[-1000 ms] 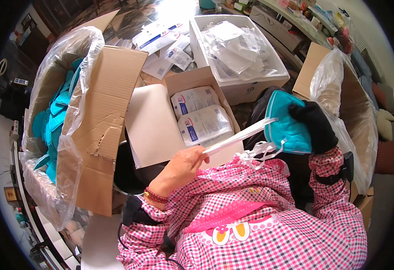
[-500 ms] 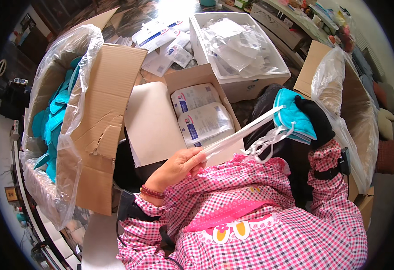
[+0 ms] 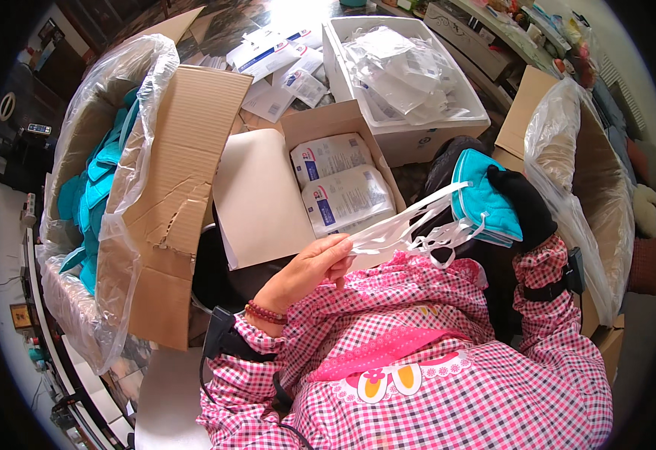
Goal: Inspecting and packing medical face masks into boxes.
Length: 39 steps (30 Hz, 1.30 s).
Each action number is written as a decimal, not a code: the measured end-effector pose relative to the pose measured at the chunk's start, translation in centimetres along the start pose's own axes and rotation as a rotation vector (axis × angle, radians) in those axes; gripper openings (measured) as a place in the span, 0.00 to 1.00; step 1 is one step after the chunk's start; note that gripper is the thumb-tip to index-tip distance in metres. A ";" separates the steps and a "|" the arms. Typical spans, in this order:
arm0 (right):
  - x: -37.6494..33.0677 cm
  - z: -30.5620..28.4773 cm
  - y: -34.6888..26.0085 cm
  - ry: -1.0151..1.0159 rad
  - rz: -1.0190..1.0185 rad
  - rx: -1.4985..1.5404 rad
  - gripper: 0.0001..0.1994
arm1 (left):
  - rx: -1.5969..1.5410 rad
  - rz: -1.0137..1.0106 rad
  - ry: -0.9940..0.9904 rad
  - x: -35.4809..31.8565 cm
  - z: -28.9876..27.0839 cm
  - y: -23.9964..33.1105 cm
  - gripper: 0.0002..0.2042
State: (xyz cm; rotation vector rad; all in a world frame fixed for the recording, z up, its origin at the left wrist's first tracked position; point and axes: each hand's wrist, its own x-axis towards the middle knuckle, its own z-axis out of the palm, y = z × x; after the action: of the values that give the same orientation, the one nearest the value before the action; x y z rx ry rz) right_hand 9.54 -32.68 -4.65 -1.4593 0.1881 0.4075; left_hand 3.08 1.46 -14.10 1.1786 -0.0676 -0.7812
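Note:
My right hand (image 3: 527, 206), in a black glove, grips a small stack of teal face masks (image 3: 482, 196) at the right, above my lap. White elastic straps (image 3: 395, 227) run from the masks toward the left. My bare left hand (image 3: 309, 271) pinches the far ends of some straps between thumb and fingers, drawing them out; other straps hang in loose loops beneath the masks. Just beyond my left hand stands an open carton (image 3: 328, 120) with plastic-wrapped white packs (image 3: 349, 201) inside.
At the left, a plastic-lined cardboard box (image 3: 182, 195) holds many teal masks (image 3: 92, 195). A white foam box (image 3: 418, 135) full of clear bags stands ahead, beside scattered white packets (image 3: 268, 60). Another plastic-lined box (image 3: 568, 172) is at my right.
My left hand has moved slightly right and up, nearer the masks, and the straps now fan apart more loosely. The masks have shifted slightly left in my right hand.

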 end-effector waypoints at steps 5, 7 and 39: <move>0.2 -2.0 2.2 0.006 -0.020 0.246 0.16 | 0.027 0.043 -0.014 0.6 0.7 -0.2 0.19; 0.6 -4.4 3.6 0.010 -0.154 -0.034 0.17 | -0.012 0.037 0.085 0.9 1.2 -0.6 0.18; -0.1 -2.8 1.2 0.124 -0.083 -0.308 0.16 | 0.316 0.117 -0.128 1.2 4.5 -2.5 0.13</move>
State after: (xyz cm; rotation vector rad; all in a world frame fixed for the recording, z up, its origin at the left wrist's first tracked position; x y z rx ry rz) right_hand 9.36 -35.40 -6.05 -1.7915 0.1678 0.2867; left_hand 0.75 -3.26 -14.76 1.4075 -0.3740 -0.7589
